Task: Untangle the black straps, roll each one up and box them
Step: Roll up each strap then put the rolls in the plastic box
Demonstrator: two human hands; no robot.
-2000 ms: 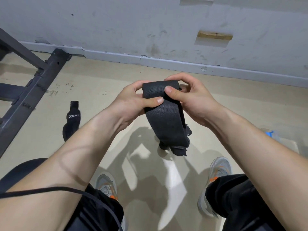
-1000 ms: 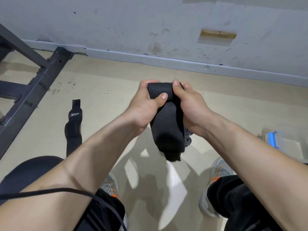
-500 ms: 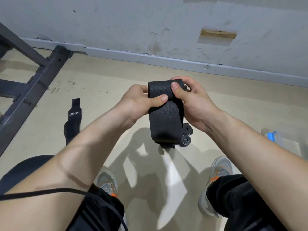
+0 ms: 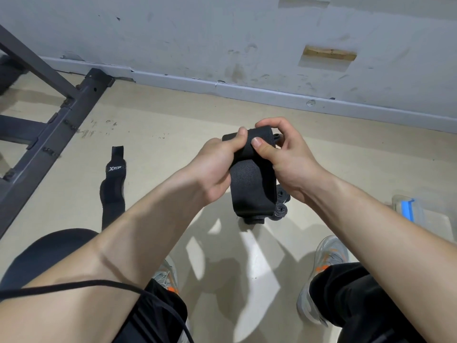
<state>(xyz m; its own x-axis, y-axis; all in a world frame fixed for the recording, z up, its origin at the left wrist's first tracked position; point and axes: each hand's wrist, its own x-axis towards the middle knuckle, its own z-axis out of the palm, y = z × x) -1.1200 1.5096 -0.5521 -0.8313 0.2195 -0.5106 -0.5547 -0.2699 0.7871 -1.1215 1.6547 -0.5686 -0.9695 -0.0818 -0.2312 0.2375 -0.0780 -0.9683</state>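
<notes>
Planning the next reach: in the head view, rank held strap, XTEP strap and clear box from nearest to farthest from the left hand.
1. Held strap: gripped in the left hand.
2. XTEP strap: on the floor, to the left.
3. Clear box: on the floor, far right.

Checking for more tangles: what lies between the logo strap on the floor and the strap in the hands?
In the head view, only bare floor, then the left hand gripping the held strap. The logo strap lies apart.
</notes>
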